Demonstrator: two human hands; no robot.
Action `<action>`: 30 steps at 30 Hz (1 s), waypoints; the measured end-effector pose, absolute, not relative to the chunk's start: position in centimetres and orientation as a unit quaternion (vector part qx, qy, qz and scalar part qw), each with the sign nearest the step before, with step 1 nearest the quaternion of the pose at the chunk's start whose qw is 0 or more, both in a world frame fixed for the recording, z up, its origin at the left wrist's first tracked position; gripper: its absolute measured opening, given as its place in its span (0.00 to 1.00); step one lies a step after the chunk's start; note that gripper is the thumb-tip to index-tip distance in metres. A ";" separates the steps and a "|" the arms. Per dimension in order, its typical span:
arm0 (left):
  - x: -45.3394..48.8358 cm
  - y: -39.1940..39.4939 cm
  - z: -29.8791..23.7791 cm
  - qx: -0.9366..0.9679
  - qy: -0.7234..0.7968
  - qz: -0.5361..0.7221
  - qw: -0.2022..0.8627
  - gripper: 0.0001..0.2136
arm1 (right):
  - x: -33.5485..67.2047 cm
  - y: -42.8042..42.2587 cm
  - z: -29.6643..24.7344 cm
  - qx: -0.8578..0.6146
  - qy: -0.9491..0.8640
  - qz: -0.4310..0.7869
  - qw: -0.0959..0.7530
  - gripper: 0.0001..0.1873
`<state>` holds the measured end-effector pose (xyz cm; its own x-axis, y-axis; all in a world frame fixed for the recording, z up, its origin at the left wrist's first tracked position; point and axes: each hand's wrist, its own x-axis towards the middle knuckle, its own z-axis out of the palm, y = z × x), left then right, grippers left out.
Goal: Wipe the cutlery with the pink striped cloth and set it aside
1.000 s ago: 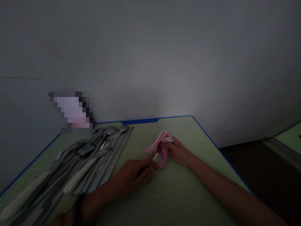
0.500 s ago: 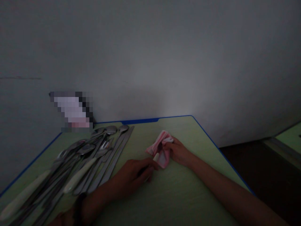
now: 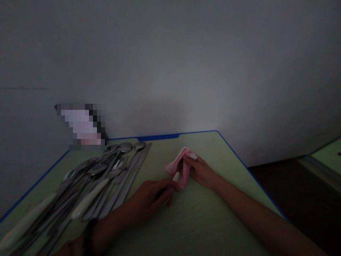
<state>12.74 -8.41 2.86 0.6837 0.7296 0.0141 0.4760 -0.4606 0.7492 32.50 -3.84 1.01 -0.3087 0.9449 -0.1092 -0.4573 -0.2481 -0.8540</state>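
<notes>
My left hand is closed around a utensil with a white handle; a bit of the handle shows beyond my fingers. A pink and white cloth is bunched in my closed right hand. The cloth surrounds the far end of the utensil, so its head is hidden and I cannot tell its kind. Both hands are over the middle of the table, close together. Left of them lies a pile of metal cutlery, with spoons, a fork and a white-handled piece.
The light green table has a blue edge and stands against a grey wall. A blurred-out object leans at the back left corner. To the right are dark floor and part of another green surface.
The cloth has shifted and folded differently around the utensil, its lower edge drawn up slightly. My right fingers have moved a little; my left hand stays almost in place.
</notes>
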 end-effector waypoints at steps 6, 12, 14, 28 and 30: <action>12.7 -8.4 2.8 0.838 0.359 0.166 0.375 0.13 | 32.7 -3.6 0.5 -0.320 -0.381 0.724 0.478 0.10; 12.7 -8.4 2.8 0.842 0.355 0.163 0.372 0.13 | 32.9 -3.5 0.1 -0.335 -0.375 0.719 0.480 0.09; 12.7 -8.4 2.9 0.841 0.356 0.164 0.374 0.13 | 33.0 -3.5 -0.1 -0.340 -0.377 0.717 0.477 0.09; 12.7 -8.4 2.9 0.838 0.360 0.162 0.376 0.13 | 32.5 -3.8 1.0 -0.326 -0.372 0.726 0.478 0.12; 12.7 -8.4 2.8 0.838 0.359 0.163 0.376 0.13 | 32.5 -3.8 0.8 -0.323 -0.374 0.726 0.479 0.12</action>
<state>12.72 -8.42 2.84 0.6885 0.7252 0.0030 0.4802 -0.4590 0.7475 32.53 -3.80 0.81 -0.3334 0.9362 -0.1107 -0.4534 -0.2622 -0.8519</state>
